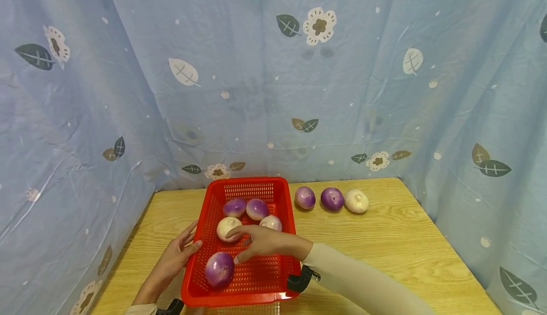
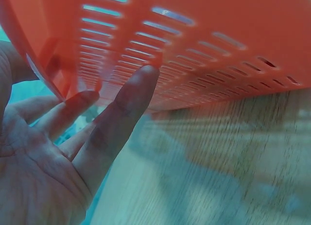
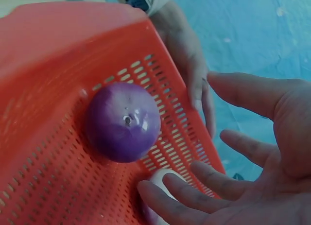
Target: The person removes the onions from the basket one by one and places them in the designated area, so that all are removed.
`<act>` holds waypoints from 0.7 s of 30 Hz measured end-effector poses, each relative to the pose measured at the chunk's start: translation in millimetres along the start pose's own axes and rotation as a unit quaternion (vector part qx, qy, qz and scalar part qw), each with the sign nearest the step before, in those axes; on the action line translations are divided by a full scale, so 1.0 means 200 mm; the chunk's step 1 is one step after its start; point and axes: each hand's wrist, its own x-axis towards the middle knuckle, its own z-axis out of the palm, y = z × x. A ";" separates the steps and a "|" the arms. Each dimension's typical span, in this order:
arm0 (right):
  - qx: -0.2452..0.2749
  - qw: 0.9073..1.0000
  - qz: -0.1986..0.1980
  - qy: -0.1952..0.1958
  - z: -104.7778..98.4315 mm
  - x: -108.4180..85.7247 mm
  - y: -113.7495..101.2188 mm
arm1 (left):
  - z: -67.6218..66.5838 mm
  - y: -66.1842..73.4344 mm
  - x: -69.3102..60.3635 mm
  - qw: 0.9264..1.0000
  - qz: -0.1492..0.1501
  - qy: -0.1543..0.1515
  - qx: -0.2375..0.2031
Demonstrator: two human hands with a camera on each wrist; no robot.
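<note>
A red slotted plastic basket [image 1: 201, 300] stands on the table with several purple-and-white turnips in it. My left hand [image 1: 174, 254] holds the basket's left side, thumb at the rim; in the left wrist view its fingers [image 2: 124, 101] lie against the outer wall. Over the basket, my right hand [image 1: 260, 241] spreads its fingers and grips nothing. Its fingertips are above a pale turnip [image 1: 226, 227] and beside a purple turnip [image 1: 220, 270], also large in the right wrist view. Two purple turnips [image 1: 234, 207] lie towards the back; the right arm partly covers another pale turnip [image 1: 272, 221].
Right of the basket, two purple turnips [image 1: 332, 199] and a white turnip [image 1: 356, 201] stand in a row on the wooden table [image 1: 384, 239]. Part of a pale slotted container [image 1: 243, 310] shows below the basket's front edge. A blue patterned curtain [image 1: 256, 91] surrounds the table.
</note>
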 end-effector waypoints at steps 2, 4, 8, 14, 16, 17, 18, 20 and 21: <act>-0.012 1.000 0.004 -0.009 0.01 0.02 -0.02 | 0.00 0.00 0.00 1.000 0.001 0.001 0.000; -0.011 1.000 0.008 -0.021 0.02 0.03 -0.03 | 0.00 0.00 0.00 1.000 0.003 0.001 0.001; 0.009 0.999 0.021 -0.039 0.04 0.07 -0.04 | 0.00 0.00 -0.01 1.000 0.004 0.003 0.008; 0.026 0.998 0.032 -0.052 0.07 0.12 -0.03 | 0.00 0.00 -0.01 1.000 0.003 0.005 0.011; 0.035 0.997 0.037 -0.062 0.07 0.14 -0.02 | -0.01 0.00 -0.01 1.000 0.003 0.006 0.014; 0.040 0.996 0.041 -0.068 0.07 0.14 -0.02 | -0.01 0.00 -0.01 1.000 0.002 0.006 0.015; 0.045 0.995 0.043 -0.074 0.08 0.15 -0.01 | -0.01 0.00 -0.01 1.000 0.001 0.006 0.016; 0.045 0.994 0.048 -0.084 0.08 0.17 -0.01 | -0.01 0.00 0.00 1.000 -0.001 0.007 0.019; 0.045 0.994 0.051 -0.087 0.08 0.18 0.00 | -0.01 0.00 0.00 1.000 -0.002 0.006 0.019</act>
